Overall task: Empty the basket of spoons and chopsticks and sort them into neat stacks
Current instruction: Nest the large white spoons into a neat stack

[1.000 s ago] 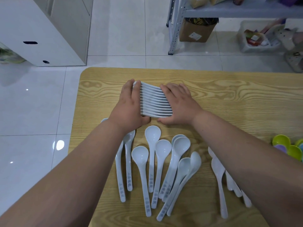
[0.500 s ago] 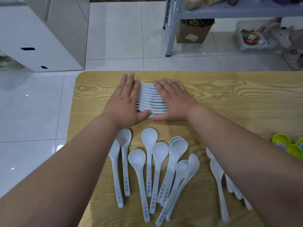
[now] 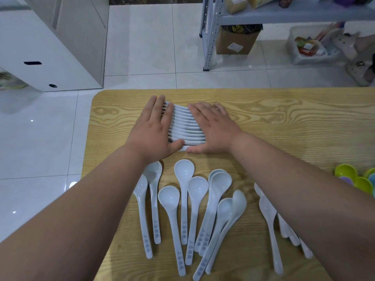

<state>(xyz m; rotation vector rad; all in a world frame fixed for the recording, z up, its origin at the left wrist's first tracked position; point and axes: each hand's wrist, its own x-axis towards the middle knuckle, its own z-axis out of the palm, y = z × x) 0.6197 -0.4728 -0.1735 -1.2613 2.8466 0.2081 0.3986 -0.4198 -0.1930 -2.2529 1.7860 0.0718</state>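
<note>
From the stack (image 3: pixel 185 126), bare table (image 3: pixel 294 122) lies open at 3 o'clock. Narrower bare strips at 9 and 12 run to the table's edges. Loose spoons (image 3: pixel 183 173) fan across 6 o'clock, and coloured pieces (image 3: pixel 346 173) crowd the right edge at 4.

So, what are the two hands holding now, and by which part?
The row of white spoons, pressed between the left hand and right hand at its two sides; fingers straight, not curled round it.
</note>
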